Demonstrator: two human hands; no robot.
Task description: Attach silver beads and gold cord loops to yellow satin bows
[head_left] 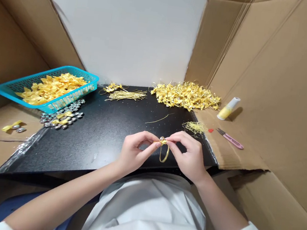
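Between my hands, just above the front of the black tabletop, is a yellow ribbon bow (163,142) with a silver bell (162,138) at its middle. A loop of yellow cord (164,158) hangs below it. My left hand (139,149) pinches the bow's left side between thumb and finger. On the other side, my right hand (186,153) pinches its right edge, fingertips close to the bell. The fingertips hide part of the bow. Beyond the hands, a single thin yellow cord (158,121) lies on the tabletop.
At left stands a blue basket (19,102) of yellow bows, with silver bells (65,120) beside it. Cut cords (127,95) and a heap of finished-looking bows (186,95) lie at the back. At right are thread scraps (194,127), a thread spool (228,108) and pink snips (230,138). Cardboard walls (281,90) flank the table.
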